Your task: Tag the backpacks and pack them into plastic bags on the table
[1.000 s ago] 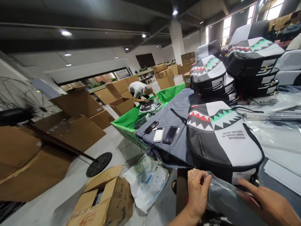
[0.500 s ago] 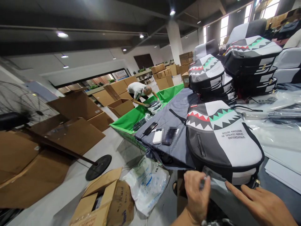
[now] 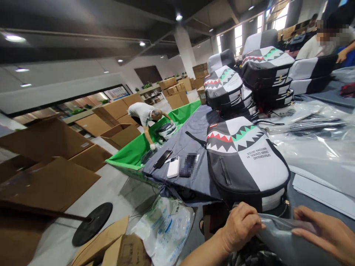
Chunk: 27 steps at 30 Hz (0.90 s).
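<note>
Low in the frame, a floor carton (image 3: 124, 252) stands with its flaps up, its contents out of sight, beside a white plastic sack (image 3: 163, 232) printed in blue. Farther back, an open carton (image 3: 120, 135) shows no contents from this angle. A co-worker (image 3: 141, 112) bends over a green-lined bin (image 3: 124, 159), one white-gloved hand reaching down and the other near plastic-wrapped bundles (image 3: 166, 131) inside it. On a gray cloth (image 3: 191, 136) beside the bin lie a phone (image 3: 163, 159), a power bank (image 3: 173, 167) and a blurred item (image 3: 188, 165). A shark-mouth backpack (image 3: 244, 159) rests just past them, in front of stacked backpacks (image 3: 266, 66). At lower right, my left hand (image 3: 240, 227) is closed on the edge of a gray plastic bag (image 3: 285, 236); my right hand (image 3: 324, 231) lies curled over the bag, its grip impossible to tell. The bag sits just below the backpack. Since the earlier frame, my right hand's fingers have closed from a wide spread, the co-worker has moved along the bin, and a seated person (image 3: 318, 46) has entered at top right behind clear sheeting (image 3: 313, 147).
</note>
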Each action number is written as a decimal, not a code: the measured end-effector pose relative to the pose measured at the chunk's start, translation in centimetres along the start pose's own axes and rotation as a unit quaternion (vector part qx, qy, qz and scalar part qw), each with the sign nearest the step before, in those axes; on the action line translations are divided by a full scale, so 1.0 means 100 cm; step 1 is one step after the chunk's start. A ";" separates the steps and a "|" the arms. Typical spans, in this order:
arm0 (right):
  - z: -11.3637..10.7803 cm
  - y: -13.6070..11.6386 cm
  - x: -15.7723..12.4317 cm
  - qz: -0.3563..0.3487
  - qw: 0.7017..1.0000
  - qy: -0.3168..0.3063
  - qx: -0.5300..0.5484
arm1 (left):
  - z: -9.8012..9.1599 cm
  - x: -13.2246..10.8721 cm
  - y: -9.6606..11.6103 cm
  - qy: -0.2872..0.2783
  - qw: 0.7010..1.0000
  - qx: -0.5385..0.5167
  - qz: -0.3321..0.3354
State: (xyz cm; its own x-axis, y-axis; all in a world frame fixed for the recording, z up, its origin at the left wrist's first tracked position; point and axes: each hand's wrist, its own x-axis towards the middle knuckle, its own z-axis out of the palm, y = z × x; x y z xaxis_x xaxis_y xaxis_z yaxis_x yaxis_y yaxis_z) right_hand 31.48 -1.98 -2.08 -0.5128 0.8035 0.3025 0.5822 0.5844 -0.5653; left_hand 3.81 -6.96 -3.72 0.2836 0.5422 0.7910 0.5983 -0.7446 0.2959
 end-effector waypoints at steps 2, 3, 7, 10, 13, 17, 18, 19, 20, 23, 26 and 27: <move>-0.015 0.007 0.004 0.052 0.994 -0.046 0.084 | -0.002 0.002 0.004 0.005 1.000 -0.025 -0.009; -0.020 0.008 0.010 0.066 0.989 -0.054 0.117 | -0.003 0.003 0.006 0.006 0.999 -0.033 -0.015; -0.019 0.000 0.041 0.096 0.981 0.027 0.169 | -0.002 0.004 0.011 0.026 0.999 -0.016 -0.017; -0.005 -0.002 0.057 0.095 0.977 0.077 0.173 | 0.001 0.005 0.013 0.046 0.998 0.030 0.008; 0.006 0.004 0.053 0.104 0.975 0.140 0.134 | 0.004 0.007 0.017 0.039 0.996 0.075 -0.003; 0.006 0.004 0.032 0.050 0.948 0.314 0.008 | 0.004 0.010 0.022 -0.025 0.995 0.075 -0.066; 0.005 0.002 0.028 -0.004 0.949 0.316 -0.018 | 0.003 0.011 0.022 -0.042 0.994 0.068 -0.074; 0.004 -0.002 0.027 -0.071 0.953 0.293 -0.044 | 0.001 0.012 0.022 -0.057 0.993 0.061 -0.079; 0.002 -0.005 0.027 -0.143 0.954 0.252 -0.070 | 0.000 0.013 0.022 -0.070 0.993 0.056 -0.081; -0.002 -0.011 0.035 -0.301 0.932 0.135 -0.147 | -0.003 0.016 0.022 -0.078 0.992 0.067 -0.071; -0.005 -0.007 0.045 -0.367 0.908 0.092 -0.178 | 0.000 0.012 0.026 -0.017 0.991 0.132 -0.034; -0.005 -0.004 0.047 -0.385 0.901 0.089 -0.182 | 0.002 0.008 0.029 0.015 0.985 0.169 -0.019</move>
State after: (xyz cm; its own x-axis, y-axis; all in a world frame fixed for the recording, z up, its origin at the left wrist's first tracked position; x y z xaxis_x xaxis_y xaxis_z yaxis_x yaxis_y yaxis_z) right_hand 29.17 1.62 -0.07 -0.7623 0.1319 0.6336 0.2824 0.9487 0.1423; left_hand 5.94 -8.63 -2.37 0.2374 0.5512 0.7999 0.8242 -0.5501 0.1344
